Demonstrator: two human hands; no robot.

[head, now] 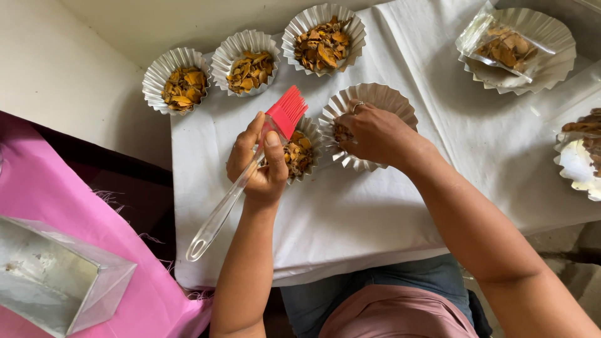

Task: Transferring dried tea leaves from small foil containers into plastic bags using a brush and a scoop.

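Note:
My left hand grips a brush with red silicone bristles and a clear handle, bristles pointing up over a small foil cup holding dried orange-brown chips. My right hand, a ring on one finger, reaches into a larger fluted foil cup right beside it, fingers pinched on some chips at the cup's left side. Both cups sit on a white cloth spread over the table.
Three filled foil cups line the far left of the cloth. A large foil dish with a clear bag of chips stands far right, another dish at the right edge. A pink cloth and metal tin lie left.

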